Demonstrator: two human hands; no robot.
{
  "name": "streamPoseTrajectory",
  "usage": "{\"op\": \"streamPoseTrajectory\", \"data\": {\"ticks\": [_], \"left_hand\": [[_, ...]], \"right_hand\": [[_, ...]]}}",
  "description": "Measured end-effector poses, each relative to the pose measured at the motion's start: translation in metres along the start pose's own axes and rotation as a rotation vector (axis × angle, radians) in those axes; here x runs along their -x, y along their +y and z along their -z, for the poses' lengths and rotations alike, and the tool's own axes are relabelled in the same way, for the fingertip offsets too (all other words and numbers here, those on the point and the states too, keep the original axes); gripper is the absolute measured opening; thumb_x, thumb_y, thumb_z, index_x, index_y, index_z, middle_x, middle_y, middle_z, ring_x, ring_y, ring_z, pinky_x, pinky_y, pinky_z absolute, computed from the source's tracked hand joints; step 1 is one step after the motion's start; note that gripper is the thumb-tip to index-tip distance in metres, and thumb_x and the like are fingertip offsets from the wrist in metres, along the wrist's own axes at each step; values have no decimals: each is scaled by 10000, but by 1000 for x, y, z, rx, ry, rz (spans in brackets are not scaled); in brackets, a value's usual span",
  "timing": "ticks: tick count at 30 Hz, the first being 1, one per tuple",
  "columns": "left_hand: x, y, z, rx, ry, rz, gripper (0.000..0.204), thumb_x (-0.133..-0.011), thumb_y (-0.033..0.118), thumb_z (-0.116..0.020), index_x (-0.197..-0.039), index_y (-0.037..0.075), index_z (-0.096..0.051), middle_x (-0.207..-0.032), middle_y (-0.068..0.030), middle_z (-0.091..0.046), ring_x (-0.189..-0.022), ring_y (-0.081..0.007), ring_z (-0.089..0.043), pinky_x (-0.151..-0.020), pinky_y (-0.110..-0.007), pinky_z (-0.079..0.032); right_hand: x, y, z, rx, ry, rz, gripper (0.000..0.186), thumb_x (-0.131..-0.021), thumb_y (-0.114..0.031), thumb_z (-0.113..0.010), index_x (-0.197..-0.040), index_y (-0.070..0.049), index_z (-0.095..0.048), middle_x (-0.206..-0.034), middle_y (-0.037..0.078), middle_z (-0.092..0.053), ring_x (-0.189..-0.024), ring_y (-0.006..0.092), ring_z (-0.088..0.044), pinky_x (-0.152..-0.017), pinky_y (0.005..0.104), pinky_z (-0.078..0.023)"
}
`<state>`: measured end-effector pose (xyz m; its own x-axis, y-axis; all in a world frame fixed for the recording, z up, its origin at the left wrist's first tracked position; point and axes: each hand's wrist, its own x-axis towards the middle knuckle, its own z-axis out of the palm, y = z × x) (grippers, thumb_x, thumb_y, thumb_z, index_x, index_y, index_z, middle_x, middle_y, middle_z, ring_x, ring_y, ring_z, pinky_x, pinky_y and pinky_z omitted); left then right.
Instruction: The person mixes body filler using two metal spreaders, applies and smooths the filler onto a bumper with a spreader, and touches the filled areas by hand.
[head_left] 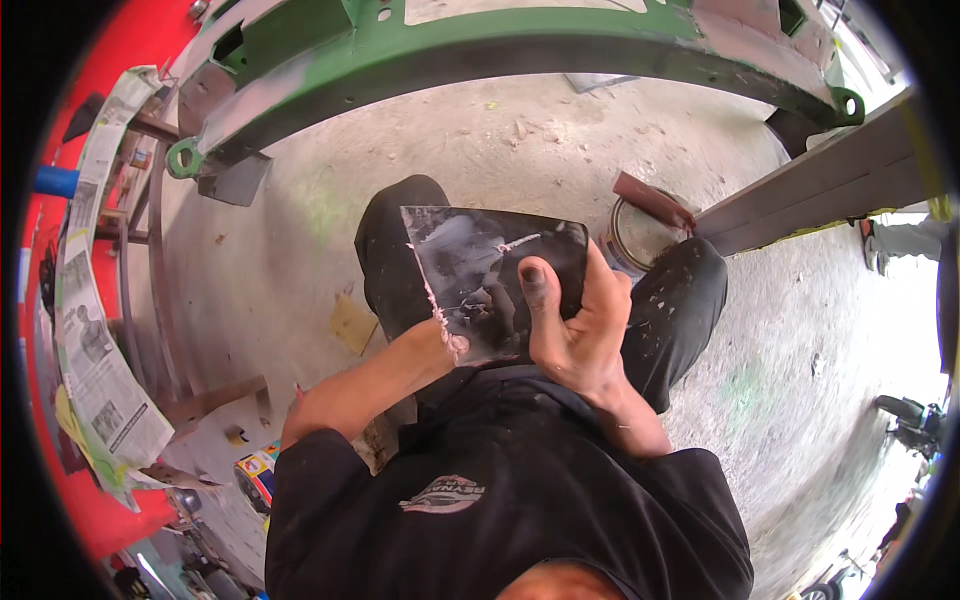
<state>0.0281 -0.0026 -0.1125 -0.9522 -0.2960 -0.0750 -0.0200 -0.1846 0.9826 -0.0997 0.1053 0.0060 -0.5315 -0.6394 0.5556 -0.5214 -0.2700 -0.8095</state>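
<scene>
A dark, smeared flat plate is held over my lap, with pink paste along its left edge and a pale streak near the top. My right hand is shut on its right side, thumb lying on the face, fingers mostly behind it. My left hand meets the plate's lower left corner; most of its fingers are hidden beneath, so its grip is unclear. Just beyond my right knee stands a round can with a reddish-brown elongated block across its top.
A green metal frame spans the top. Newspaper-covered pieces and brown racks line the left. A long grey panel is at upper right, with another person's leg and shoe near it. A small tan scrap lies on the concrete floor.
</scene>
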Motion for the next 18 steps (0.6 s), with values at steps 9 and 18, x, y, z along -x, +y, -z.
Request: {"op": "streamPoseTrajectory", "data": {"ticks": [9,18], "left_hand": [[-26,59,1,1234,-184,447,407,-980,381,-475,-1233,78,-577,-1020,-80,-675,-619,-165,-619,-295,-289,-343],[-22,8,-4,698,-51,423,200,-939,331,-522,-858,154,-570,-713,-5,-602,-448,-159,-512,-351,-301,-405]], "right_hand": [[-3,19,32,-52,206,-276,219,-994,-195,-556,-1011,23,-573,-820,-21,-564,-756,52,-484,-689,192,-393],[3,14,-4,-8,117,-130,127,-914,-42,-617,-992,56,-593,-710,128,-663,-595,125,-617,-545,254,-454]]}}
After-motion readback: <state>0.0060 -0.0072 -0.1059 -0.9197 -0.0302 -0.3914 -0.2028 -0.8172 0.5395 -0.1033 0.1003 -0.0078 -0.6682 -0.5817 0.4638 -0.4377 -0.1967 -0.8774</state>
